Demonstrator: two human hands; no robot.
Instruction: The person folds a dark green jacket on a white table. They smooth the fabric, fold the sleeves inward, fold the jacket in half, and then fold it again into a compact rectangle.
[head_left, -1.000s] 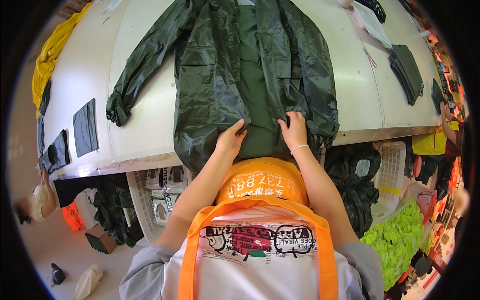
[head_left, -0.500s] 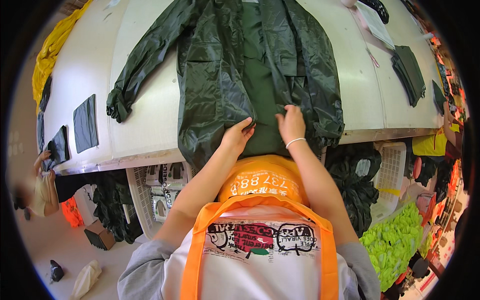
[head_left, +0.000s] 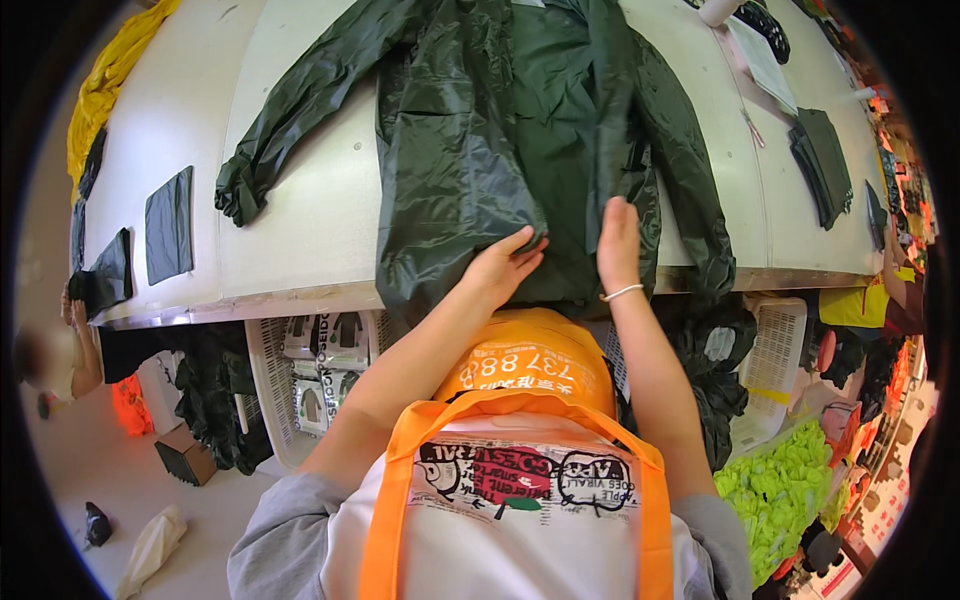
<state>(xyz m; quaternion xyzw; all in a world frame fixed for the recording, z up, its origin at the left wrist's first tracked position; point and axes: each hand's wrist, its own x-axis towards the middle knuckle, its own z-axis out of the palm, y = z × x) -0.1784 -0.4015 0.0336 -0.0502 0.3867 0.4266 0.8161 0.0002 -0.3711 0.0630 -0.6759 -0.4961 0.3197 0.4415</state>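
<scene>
A dark green, shiny rain jacket (head_left: pixel 435 190) lies spread on the table, its front parted and the matte inner side showing in the middle. My left hand (head_left: pixel 503 268) pinches the lower corner of the left front panel between thumb and fingers, near the table's front edge. My right hand (head_left: pixel 619 245), a white band at its wrist, rests edge-on against the right front panel with its fingers stretched out straight. The left sleeve (head_left: pixel 300 110) reaches out to the left with a gathered cuff. The right sleeve (head_left: pixel 690 190) hangs down toward the table edge. The collar is cut off at the top.
The pale table (head_left: pixel 300 240) curves across the view. Folded dark pieces (head_left: pixel 169 224) lie on the left, a dark folded stack (head_left: pixel 822 165) on the right. Under the edge stand white baskets (head_left: pixel 268 390), one with packaged garments. Lime-green cloth (head_left: pixel 775 490) is heaped lower right. People work at both sides.
The jacket has shifted rightward, and its right sleeve now lies farther out from the body. My right hand has moved right and its fingers have straightened. My left hand keeps its corner, slightly farther right.
</scene>
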